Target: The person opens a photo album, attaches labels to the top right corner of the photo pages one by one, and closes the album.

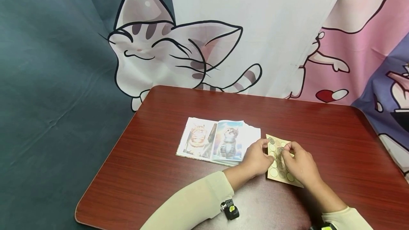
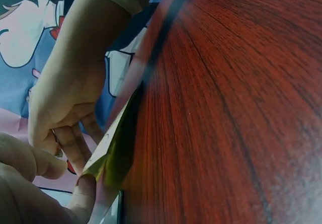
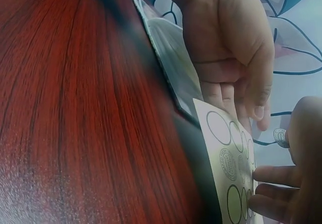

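Note:
A yellowish sheet of round stickers point(image 1: 274, 172) is tilted up off the table at the right of the head view. My left hand point(image 1: 257, 157) holds it by its left edge, with the thumb over the front. Between the thumb and index finger of my right hand point(image 1: 301, 164), a small round sticker point(image 3: 280, 137) is pinched, apart from the sheet in the right wrist view. The other right-hand fingers point(image 3: 276, 176) touch the sheet's face. In the left wrist view, the left thumb point(image 2: 84, 196) lies at the sheet's edge point(image 2: 108, 138).
An open album point(image 1: 199, 157) with cat pictures lies just left of the sheet, partly behind the left hand. Both rest on a reddish-brown wooden table point(image 1: 137, 180). Behind the table's far edge hangs a cartoon-cat curtain point(image 1: 217, 3).

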A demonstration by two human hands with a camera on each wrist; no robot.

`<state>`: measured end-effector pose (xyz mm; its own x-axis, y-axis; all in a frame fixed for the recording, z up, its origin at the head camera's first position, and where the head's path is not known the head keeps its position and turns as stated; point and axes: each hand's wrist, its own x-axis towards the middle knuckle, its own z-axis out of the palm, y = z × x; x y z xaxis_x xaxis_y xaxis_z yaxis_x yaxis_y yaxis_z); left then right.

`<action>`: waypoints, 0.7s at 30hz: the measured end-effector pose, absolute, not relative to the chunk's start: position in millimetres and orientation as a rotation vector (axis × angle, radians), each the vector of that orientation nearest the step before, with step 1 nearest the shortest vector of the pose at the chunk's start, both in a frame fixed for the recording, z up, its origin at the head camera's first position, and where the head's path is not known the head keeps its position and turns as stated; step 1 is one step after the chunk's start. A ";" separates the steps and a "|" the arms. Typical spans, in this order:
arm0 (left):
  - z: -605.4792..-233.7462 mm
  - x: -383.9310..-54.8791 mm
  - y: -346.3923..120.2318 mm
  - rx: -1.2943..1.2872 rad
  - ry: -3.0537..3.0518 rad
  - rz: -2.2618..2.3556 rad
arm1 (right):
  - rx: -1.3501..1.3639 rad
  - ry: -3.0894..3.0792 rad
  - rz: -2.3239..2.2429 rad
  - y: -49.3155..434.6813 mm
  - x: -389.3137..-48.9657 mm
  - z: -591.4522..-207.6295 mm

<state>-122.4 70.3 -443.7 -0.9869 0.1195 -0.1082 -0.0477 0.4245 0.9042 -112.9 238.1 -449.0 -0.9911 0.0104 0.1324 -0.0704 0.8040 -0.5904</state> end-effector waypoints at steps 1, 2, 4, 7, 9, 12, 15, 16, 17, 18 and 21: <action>-443.6 -122.0 69.8 0.074 2.527 1.584 | 0.049 -2.866 0.938 238.6 -113.3 -449.8; -443.4 -121.5 69.5 0.085 2.534 1.564 | 0.046 -2.874 0.938 238.8 -113.4 -450.2; -442.9 -120.3 68.8 0.107 2.552 1.513 | 0.043 -2.884 0.935 239.1 -113.3 -450.3; -441.0 -118.7 67.4 0.154 2.583 1.433 | 0.039 -2.895 0.935 239.4 -113.1 -450.2; -439.1 -117.8 66.1 0.191 2.615 1.379 | 0.034 -2.901 0.936 239.7 -113.6 -450.5; -436.0 -116.9 64.2 0.224 2.657 1.315 | 0.029 -2.908 0.938 240.1 -114.7 -451.3; -433.9 -115.9 63.0 0.240 2.669 1.289 | 0.023 -2.917 0.952 240.7 -115.5 -452.6; -433.4 -115.2 62.7 0.245 2.667 1.285 | 0.021 -2.922 0.958 240.8 -115.5 -452.8; -432.6 -114.4 62.5 0.253 2.667 1.284 | 0.017 -2.926 0.966 241.0 -115.4 -453.1; -432.2 -113.5 62.4 0.265 2.666 1.283 | 0.012 -2.930 0.978 241.1 -115.2 -453.2; -430.1 -109.8 61.6 0.302 2.683 1.256 | -0.011 -2.915 0.990 241.4 -114.2 -453.4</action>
